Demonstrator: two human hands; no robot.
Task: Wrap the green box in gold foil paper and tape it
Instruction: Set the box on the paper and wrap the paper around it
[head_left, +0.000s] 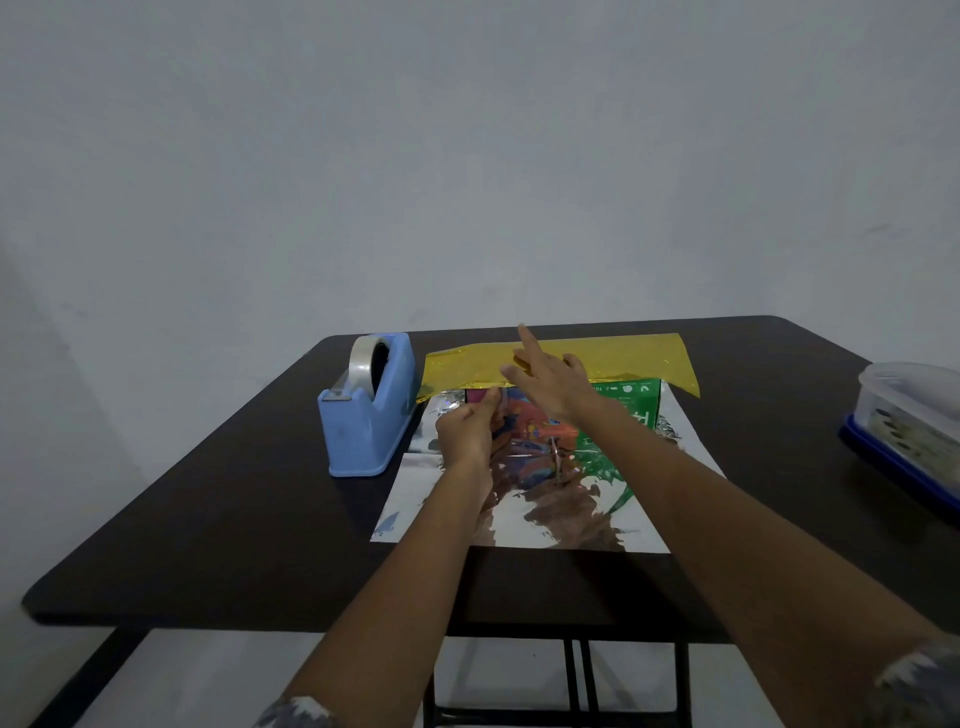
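The foil sheet (519, 525) is lying silver side up on the dark table (234, 519), its near edge facing the person. The green box (636, 402) is sitting on the sheet's far half, printed face up. The left hand (467, 431) is hovering over the box's left end with thumb and fingers curled into a pinch. It appears to be holding a clear tape strip (498, 410), though the strip is too faint to confirm. The right hand (550, 379) is lying open, fingers straight, pressing the gold flap (623, 358) down over the box's far edge and gripping nothing. For a clean seam, hold the flap taut and square to the box edge. Lay the strip half on foil and half on box, then rub it down from the middle outward. The blue tape dispenser (363, 415) is standing just left of the sheet. A lidded plastic container (909, 410) is sitting at the table's right edge.
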